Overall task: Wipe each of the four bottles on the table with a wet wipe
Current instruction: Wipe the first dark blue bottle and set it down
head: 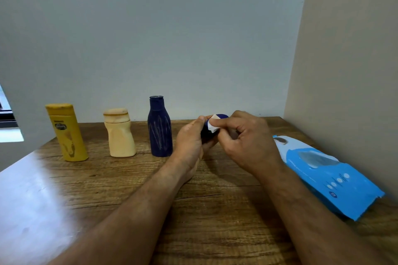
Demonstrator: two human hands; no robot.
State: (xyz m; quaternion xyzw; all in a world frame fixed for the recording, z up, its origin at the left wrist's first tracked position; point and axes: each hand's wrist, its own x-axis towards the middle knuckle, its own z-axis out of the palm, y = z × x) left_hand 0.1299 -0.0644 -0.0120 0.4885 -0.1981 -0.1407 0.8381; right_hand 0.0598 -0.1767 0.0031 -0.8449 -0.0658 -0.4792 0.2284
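Three bottles stand in a row near the back of the wooden table (215, 211): a yellow bottle (68, 133) at the left, a cream bottle (120, 133) in the middle, and a dark blue bottle (159, 128) with pale streaks. A small dark blue bottle (207, 133) is gripped in my left hand (190, 142), mostly hidden by the fingers. My right hand (247, 137) pinches a white wet wipe (213, 123) and presses it against that bottle's top.
A blue wet-wipe pack (323, 170) lies at the table's right side, against the beige side wall (344, 71). A grey wall stands just behind the bottles. Light glares off the table's left part.
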